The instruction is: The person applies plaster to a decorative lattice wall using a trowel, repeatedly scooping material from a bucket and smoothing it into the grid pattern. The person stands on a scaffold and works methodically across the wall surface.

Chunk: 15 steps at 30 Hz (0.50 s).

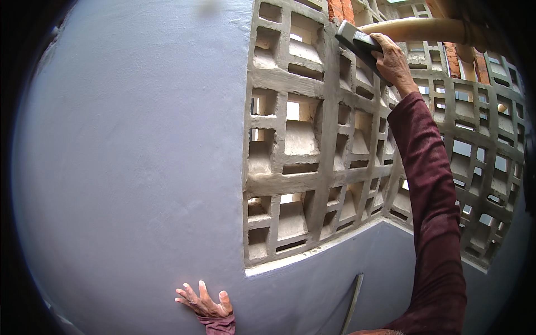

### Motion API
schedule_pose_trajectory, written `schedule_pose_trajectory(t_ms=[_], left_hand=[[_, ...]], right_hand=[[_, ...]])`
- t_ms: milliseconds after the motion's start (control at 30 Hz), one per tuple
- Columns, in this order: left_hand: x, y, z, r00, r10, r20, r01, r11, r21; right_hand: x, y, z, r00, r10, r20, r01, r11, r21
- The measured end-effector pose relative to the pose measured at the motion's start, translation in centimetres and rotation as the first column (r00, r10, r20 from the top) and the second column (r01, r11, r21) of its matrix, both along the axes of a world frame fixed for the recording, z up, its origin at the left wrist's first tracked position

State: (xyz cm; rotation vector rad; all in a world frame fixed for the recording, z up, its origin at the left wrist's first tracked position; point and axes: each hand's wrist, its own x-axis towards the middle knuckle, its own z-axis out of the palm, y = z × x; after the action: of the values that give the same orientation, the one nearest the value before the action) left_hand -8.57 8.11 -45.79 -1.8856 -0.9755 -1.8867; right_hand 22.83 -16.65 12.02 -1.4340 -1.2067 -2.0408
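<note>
My right hand (pixel 392 60) reaches up at the upper right with its fingers wrapped round a long, flat black-and-grey tool (pixel 353 38). What kind of tool it is, I cannot tell for sure. It is held up in front of the concrete lattice blocks (pixel 329 162), close to a strip of orange brick; whether it touches them is unclear. Low down in the view, my left hand (pixel 205 301) has its fingers spread against the smooth grey-blue wall (pixel 139 156) and holds nothing.
A round bamboo pole (pixel 419 29) crosses the top right, just behind my right hand. The lattice turns a corner and runs on along the right side. Exposed orange brick (pixel 481 68) shows above it. A thin strip (pixel 353 304) leans on the lower wall.
</note>
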Motion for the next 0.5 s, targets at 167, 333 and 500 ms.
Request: schedule_pose_trajectory(t_ms=[167,333,500], left_hand=[[-0.3,-0.1,0.1,1.0,0.025,-0.013,-0.025,1.0,-0.006],[-0.2,-0.1,0.2,1.0,0.005,-0.012,-0.005,1.0,-0.002],[-0.1,-0.1,0.2,1.0,-0.007,-0.008,0.007,1.0,-0.006]], right_hand=[[-0.9,1.9,-0.4,0.994,0.094,-0.048,-0.094,0.996,0.006],[0.0,2.0,-0.4,0.998,0.046,-0.032,-0.046,0.999,-0.02],[0.5,-0.4,-2.6,0.991,0.093,-0.097,-0.1,0.992,-0.075]])
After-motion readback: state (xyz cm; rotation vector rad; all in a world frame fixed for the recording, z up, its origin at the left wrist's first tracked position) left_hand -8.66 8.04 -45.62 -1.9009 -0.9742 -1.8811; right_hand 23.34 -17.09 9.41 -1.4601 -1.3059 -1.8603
